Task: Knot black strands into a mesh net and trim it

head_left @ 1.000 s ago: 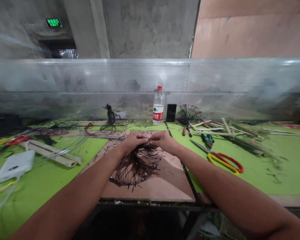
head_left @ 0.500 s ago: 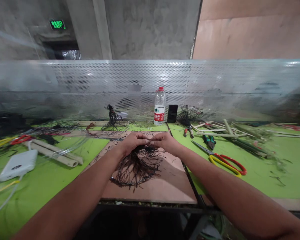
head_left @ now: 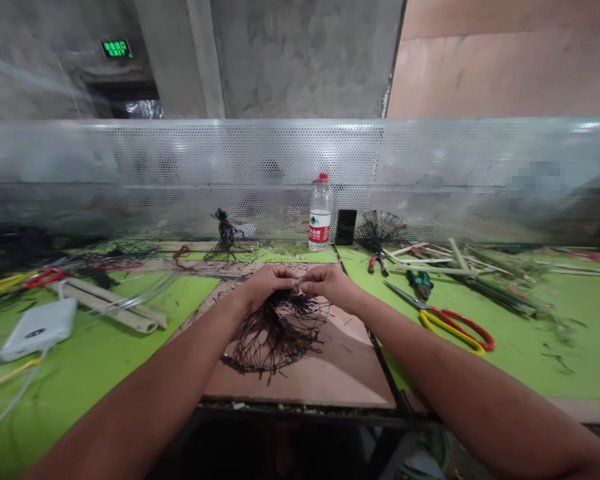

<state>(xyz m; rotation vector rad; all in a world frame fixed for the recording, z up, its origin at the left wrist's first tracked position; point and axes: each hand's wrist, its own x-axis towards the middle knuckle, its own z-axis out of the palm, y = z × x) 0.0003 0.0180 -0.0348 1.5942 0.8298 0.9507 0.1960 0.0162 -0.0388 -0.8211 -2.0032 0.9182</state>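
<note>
Black wire netting point(head_left: 280, 340) sits gathered under both hands and spreads across a pinkish board point(head_left: 345, 373) on the green counter point(head_left: 540, 353). The left hand point(head_left: 265, 288) and right hand point(head_left: 330, 283) meet in a tight pinch on the netting's top strands. Against the earlier frame, hands and netting look nearly unchanged; only the whole view has shifted slightly. Red-and-yellow scissors point(head_left: 455, 328) lie beyond the right hand.

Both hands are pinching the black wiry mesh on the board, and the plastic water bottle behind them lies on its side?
No: the head view shows the plastic water bottle upright. The left hand and right hand do pinch the black wiry mesh.
</note>
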